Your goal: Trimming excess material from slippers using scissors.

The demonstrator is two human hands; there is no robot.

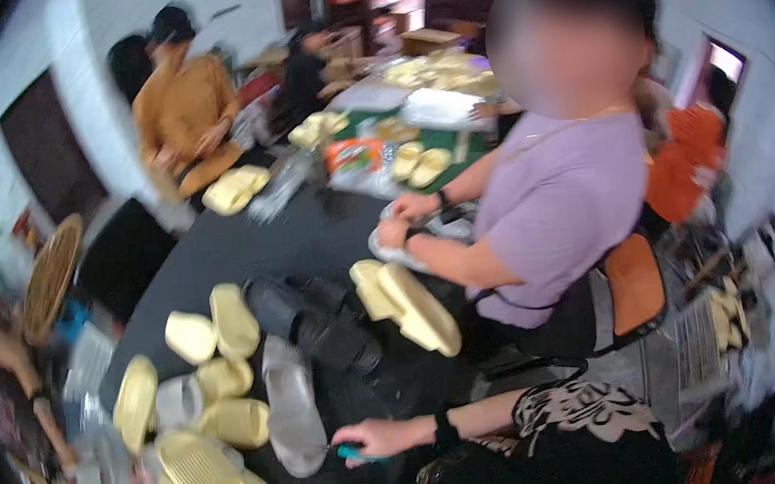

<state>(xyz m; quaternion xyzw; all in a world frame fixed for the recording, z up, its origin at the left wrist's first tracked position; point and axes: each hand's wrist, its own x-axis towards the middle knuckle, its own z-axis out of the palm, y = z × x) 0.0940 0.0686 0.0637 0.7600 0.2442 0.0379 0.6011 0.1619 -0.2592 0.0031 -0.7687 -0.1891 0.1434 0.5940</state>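
Note:
My right hand (pixel 374 439) reaches in from the right over the black table, with a dark band at the wrist and a black-and-beige patterned sleeve. Its fingers are closed around a small green-handled tool (pixel 359 453), whose kind is too blurred to tell. Just left of it lies a grey slide slipper (pixel 294 410). Nearer the lower edge, pale yellow slippers (pixel 208 468) overlap in a pile. More yellow slippers (pixel 241 421) and a grey one (pixel 179 400) are beside the pile. My left hand cannot be seen.
Black slippers (pixel 321 331) and a yellow pair (pixel 404 307) lie farther across the table (pixel 244 244). A co-worker in a lavender shirt (pixel 568 193) handles something pale at the right edge. Another in orange-brown (pixel 185 102) is at the far left. An arm (pixel 30 378) shows at the left rim.

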